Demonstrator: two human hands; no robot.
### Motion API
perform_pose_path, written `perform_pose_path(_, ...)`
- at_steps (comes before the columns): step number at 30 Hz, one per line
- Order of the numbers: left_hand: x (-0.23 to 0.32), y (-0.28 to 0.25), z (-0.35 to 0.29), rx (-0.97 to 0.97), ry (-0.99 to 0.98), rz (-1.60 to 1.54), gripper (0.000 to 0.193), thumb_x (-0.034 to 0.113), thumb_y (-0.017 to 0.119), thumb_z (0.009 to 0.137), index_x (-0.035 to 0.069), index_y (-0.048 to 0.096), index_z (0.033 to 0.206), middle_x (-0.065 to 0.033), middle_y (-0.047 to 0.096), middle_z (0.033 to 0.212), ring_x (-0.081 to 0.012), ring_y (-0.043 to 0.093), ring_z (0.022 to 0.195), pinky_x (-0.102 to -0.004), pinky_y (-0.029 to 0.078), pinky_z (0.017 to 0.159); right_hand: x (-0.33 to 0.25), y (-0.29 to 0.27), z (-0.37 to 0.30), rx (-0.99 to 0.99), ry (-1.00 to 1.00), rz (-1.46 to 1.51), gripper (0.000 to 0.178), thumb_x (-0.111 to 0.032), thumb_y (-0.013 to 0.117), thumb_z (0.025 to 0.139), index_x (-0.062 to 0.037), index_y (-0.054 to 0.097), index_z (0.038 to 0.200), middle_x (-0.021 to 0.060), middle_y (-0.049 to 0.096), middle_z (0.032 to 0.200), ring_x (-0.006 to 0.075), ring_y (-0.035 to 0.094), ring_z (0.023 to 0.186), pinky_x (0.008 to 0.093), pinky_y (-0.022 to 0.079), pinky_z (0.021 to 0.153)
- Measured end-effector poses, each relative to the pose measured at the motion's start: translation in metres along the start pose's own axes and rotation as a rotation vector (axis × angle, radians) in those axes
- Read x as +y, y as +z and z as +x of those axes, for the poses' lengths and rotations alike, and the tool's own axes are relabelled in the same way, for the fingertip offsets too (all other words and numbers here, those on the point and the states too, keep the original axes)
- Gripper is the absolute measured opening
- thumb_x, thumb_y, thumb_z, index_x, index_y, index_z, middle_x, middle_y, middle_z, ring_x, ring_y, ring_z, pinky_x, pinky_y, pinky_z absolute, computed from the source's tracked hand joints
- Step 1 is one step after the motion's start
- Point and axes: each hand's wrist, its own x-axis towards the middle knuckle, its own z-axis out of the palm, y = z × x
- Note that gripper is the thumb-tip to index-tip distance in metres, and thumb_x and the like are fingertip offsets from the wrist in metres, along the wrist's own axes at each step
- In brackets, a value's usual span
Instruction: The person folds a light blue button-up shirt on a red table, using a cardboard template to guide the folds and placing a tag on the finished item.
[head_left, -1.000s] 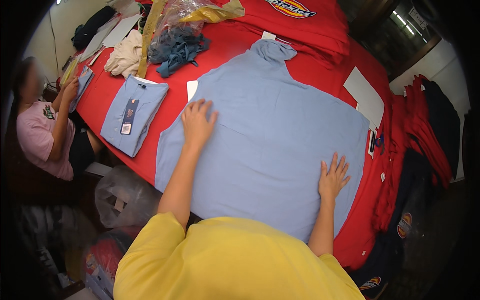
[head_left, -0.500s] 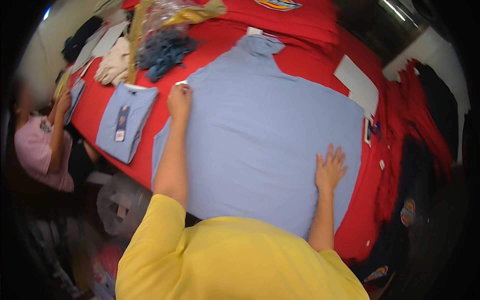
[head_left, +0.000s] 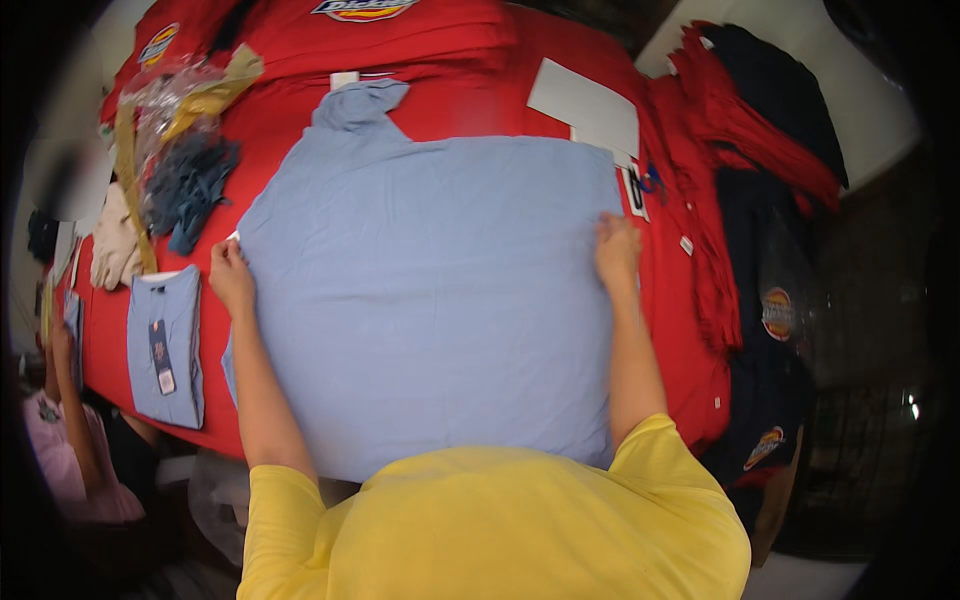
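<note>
A large light blue shirt [head_left: 430,260] lies spread nearly flat in front of me, one sleeve folded over at its far left. At its left edge my left hand [head_left: 232,280] is closed, thumb and fingers pinching the fabric by a small white corner of something. My right hand [head_left: 619,255] is at the right edge, fingers curled onto the cloth; the fingertips are slightly blurred. To the left rests a folded light blue shirt [head_left: 180,350] with a dark hang tag [head_left: 161,355].
Red garments [head_left: 440,45] are stacked at the far side, more red and navy ones [head_left: 700,200] at the right. White card sheets [head_left: 585,105] lie at the far right. Dark blue cloth scraps [head_left: 190,190] and clear plastic sit far left. A person in pink [head_left: 80,450] works at the left.
My right hand, flat with spread fingers before, has moved farther up to the shirt's right edge and curled. My left hand keeps its pinch. The whole view has swung right.
</note>
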Motion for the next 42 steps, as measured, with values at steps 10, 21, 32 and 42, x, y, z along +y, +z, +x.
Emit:
perform_pose_path(10,0.02,0.006,-0.007,0.01,-0.064,-0.305,0.019,0.022,0.054,0.095,0.003,0.06,0.095,-0.0097,0.066,0.074,-0.0174,0.067,0.065,-0.0323,0.05,0.063,0.12,0.042,0.12,0.149,-0.03,-0.378,0.024,-0.011,0.053,0.088,0.0004,0.063,0.107,0.0225,0.062,0.107,0.04,0.061,0.095,0.0459,0.049,0.084)
perform_pose_path(21,0.022,-0.007,-0.014,0.003,-0.145,-0.276,0.019,0.023,0.056,0.093,0.004,0.06,0.093,-0.0084,0.069,0.079,-0.0178,0.069,0.069,-0.0339,0.05,0.066,-0.153,0.043,0.082,-0.434,-0.071,1.136,0.037,-0.01,0.051,0.093,-0.0017,0.049,0.129,0.0084,0.064,0.093,0.0131,0.063,0.078,0.0252,0.049,0.068)
perform_pose_path(32,0.033,0.0,-0.013,0.005,-0.159,-0.347,0.016,0.017,0.058,0.092,0.002,0.062,0.092,-0.0064,0.069,0.078,-0.0132,0.067,0.065,-0.0289,0.05,0.062,-0.415,0.107,-0.037,-0.552,-0.765,0.78,0.026,-0.012,0.067,0.082,0.0009,0.06,0.103,0.0185,0.067,0.094,0.0322,0.064,0.088,0.0382,0.049,0.079)
perform_pose_path(42,0.031,-0.004,-0.011,0.02,-0.159,-0.294,0.018,0.018,0.059,0.091,0.001,0.062,0.092,-0.0085,0.069,0.078,-0.015,0.068,0.065,-0.0298,0.051,0.062,-0.432,0.102,-0.047,-0.518,-0.84,0.718,0.024,-0.011,0.069,0.08,0.0003,0.06,0.099,0.0179,0.065,0.098,0.0346,0.062,0.091,0.0416,0.048,0.079)
